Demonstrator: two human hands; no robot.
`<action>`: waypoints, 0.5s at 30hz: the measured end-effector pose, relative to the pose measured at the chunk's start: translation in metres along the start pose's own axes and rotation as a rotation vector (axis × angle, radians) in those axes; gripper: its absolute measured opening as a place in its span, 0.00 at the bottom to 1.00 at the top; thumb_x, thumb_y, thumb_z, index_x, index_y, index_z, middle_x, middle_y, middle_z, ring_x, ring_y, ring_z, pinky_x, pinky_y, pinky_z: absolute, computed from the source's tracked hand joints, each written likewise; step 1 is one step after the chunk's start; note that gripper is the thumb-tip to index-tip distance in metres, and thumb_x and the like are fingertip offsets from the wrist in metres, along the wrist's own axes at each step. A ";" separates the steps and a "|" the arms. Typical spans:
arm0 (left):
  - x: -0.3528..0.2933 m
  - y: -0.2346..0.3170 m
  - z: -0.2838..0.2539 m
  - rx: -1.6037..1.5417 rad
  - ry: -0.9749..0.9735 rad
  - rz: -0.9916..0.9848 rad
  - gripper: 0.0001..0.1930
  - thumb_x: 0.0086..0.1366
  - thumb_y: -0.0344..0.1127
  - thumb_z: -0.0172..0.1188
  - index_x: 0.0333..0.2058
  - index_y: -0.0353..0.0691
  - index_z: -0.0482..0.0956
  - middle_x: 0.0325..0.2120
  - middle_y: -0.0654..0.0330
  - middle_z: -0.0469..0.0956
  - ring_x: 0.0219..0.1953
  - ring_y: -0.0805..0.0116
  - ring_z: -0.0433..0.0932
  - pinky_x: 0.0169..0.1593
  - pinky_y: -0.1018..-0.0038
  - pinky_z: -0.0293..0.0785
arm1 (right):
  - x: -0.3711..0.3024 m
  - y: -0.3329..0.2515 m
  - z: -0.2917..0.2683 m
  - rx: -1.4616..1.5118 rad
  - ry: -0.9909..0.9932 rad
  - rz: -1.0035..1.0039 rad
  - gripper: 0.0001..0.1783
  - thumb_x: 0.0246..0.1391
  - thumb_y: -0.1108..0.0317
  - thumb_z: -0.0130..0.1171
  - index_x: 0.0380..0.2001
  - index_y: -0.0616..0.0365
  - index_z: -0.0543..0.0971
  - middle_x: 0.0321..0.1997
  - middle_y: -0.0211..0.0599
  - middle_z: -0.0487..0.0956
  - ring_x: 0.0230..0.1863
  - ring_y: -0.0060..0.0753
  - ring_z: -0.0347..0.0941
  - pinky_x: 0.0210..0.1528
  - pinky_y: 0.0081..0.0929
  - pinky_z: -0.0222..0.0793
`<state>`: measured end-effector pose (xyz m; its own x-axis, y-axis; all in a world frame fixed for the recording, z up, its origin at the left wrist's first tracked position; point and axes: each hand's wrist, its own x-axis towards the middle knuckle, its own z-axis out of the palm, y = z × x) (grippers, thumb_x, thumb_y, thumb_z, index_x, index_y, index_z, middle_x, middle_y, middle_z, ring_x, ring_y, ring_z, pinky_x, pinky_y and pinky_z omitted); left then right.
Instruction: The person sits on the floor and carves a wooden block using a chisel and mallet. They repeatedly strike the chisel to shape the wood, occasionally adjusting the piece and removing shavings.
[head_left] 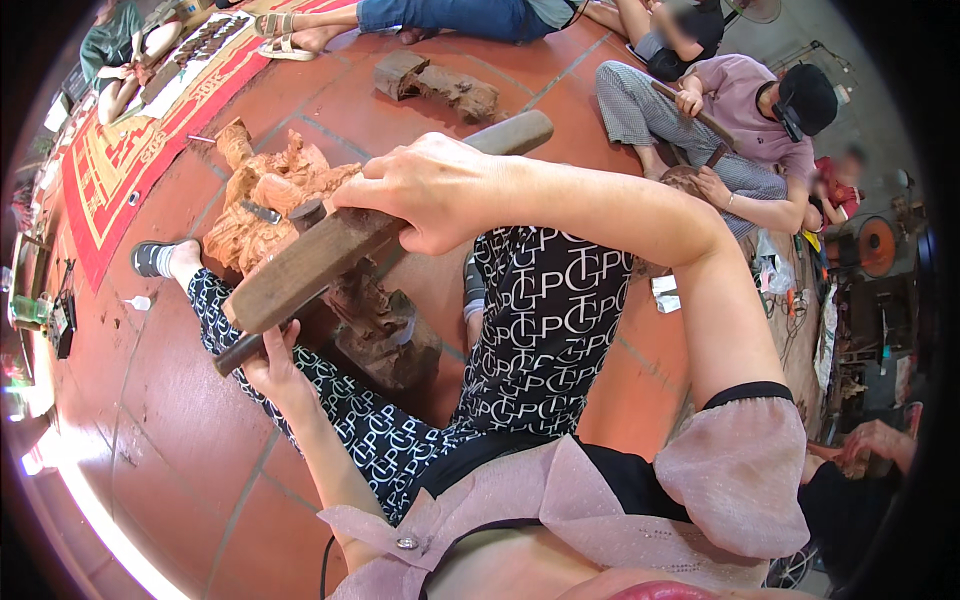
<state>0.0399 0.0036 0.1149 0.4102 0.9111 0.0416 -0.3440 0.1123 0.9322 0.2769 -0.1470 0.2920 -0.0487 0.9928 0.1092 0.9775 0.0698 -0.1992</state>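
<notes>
My right hand (430, 190) is wrapped around a wooden mallet (310, 270), whose thick block slants down to the left and whose narrower end points up to the right. Below the block, my left hand (280, 370) grips a chisel (238, 354) by its dark, rod-like handle; its far end is hidden behind the mallet. An orange-brown wood carving (285, 185) with deep, rough relief lies on the floor just beyond both hands. Its darker, knotty part (390, 335) extends between my legs. A small metal piece (262, 212) rests against the carving.
Another rough log (440, 88) lies farther off on the red tile floor. A red and yellow mat (110, 190) spreads at far left. At right a seated person (750, 130) holds a wooden tool over a wooden piece. A plastic bag (772, 262) and an orange fan (877, 248) are nearby.
</notes>
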 end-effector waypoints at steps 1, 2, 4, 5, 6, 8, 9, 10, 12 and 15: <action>0.001 0.000 0.005 0.042 0.004 0.048 0.13 0.67 0.28 0.62 0.48 0.31 0.73 0.38 0.54 0.79 0.37 0.65 0.82 0.45 0.67 0.86 | 0.000 0.000 0.004 0.033 0.018 0.001 0.38 0.37 0.69 0.63 0.58 0.51 0.70 0.37 0.44 0.79 0.39 0.50 0.80 0.36 0.44 0.77; 0.003 -0.004 0.009 0.097 0.001 0.093 0.12 0.66 0.27 0.63 0.45 0.32 0.73 0.37 0.56 0.78 0.38 0.68 0.81 0.45 0.71 0.84 | 0.001 0.000 0.004 0.050 0.037 -0.007 0.38 0.37 0.69 0.64 0.58 0.50 0.70 0.38 0.45 0.79 0.39 0.50 0.80 0.36 0.43 0.77; 0.002 -0.005 0.007 0.260 -0.044 0.243 0.10 0.65 0.27 0.64 0.42 0.32 0.73 0.37 0.57 0.78 0.38 0.70 0.80 0.45 0.74 0.82 | 0.005 -0.001 0.005 0.069 0.078 -0.027 0.39 0.37 0.69 0.65 0.59 0.50 0.69 0.38 0.45 0.79 0.39 0.50 0.80 0.36 0.43 0.77; 0.001 -0.005 0.011 0.337 -0.069 0.308 0.10 0.65 0.27 0.65 0.41 0.33 0.73 0.36 0.57 0.78 0.38 0.71 0.79 0.46 0.76 0.81 | 0.006 -0.001 0.007 0.072 0.093 -0.028 0.40 0.37 0.69 0.65 0.59 0.50 0.69 0.38 0.45 0.79 0.39 0.50 0.80 0.36 0.43 0.76; -0.003 -0.006 0.019 0.349 -0.046 0.324 0.10 0.63 0.28 0.67 0.38 0.34 0.73 0.37 0.58 0.77 0.37 0.73 0.78 0.45 0.79 0.77 | 0.007 0.000 0.006 0.075 0.108 -0.029 0.40 0.37 0.69 0.66 0.59 0.50 0.68 0.38 0.45 0.79 0.39 0.50 0.80 0.36 0.42 0.76; -0.014 -0.005 0.028 0.429 -0.076 0.384 0.12 0.61 0.28 0.70 0.37 0.36 0.74 0.35 0.61 0.77 0.36 0.74 0.76 0.43 0.79 0.74 | 0.007 -0.002 -0.003 0.035 0.076 0.013 0.40 0.36 0.69 0.67 0.59 0.51 0.68 0.38 0.44 0.79 0.39 0.50 0.80 0.36 0.42 0.76; -0.019 -0.005 0.028 0.481 -0.108 0.444 0.12 0.60 0.29 0.71 0.36 0.37 0.75 0.33 0.61 0.76 0.36 0.74 0.76 0.43 0.79 0.74 | 0.008 -0.004 -0.006 0.022 0.063 0.032 0.40 0.36 0.69 0.67 0.59 0.51 0.68 0.38 0.43 0.79 0.39 0.50 0.80 0.36 0.42 0.76; -0.024 -0.004 0.030 0.557 -0.110 0.402 0.14 0.57 0.31 0.73 0.35 0.37 0.75 0.32 0.61 0.75 0.35 0.71 0.75 0.41 0.75 0.73 | 0.008 -0.004 -0.007 0.017 0.073 0.018 0.39 0.37 0.69 0.67 0.58 0.52 0.68 0.37 0.43 0.79 0.39 0.50 0.80 0.36 0.42 0.76; -0.033 0.004 0.030 0.698 -0.160 0.489 0.15 0.56 0.34 0.74 0.34 0.38 0.76 0.31 0.59 0.73 0.33 0.67 0.73 0.40 0.72 0.72 | 0.009 0.001 -0.007 0.019 0.098 -0.007 0.38 0.37 0.68 0.67 0.57 0.53 0.69 0.37 0.42 0.79 0.39 0.50 0.79 0.36 0.42 0.75; -0.039 0.004 0.027 0.545 -0.167 0.328 0.13 0.57 0.33 0.73 0.33 0.37 0.76 0.31 0.61 0.72 0.32 0.70 0.71 0.39 0.75 0.70 | 0.009 0.007 -0.005 0.000 0.139 -0.051 0.36 0.38 0.67 0.66 0.55 0.55 0.69 0.37 0.43 0.79 0.38 0.49 0.79 0.37 0.42 0.75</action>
<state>0.0456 -0.0419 0.1272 0.4977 0.7847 0.3694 -0.0148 -0.4182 0.9082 0.2840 -0.1378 0.2965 -0.0693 0.9650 0.2530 0.9745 0.1198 -0.1897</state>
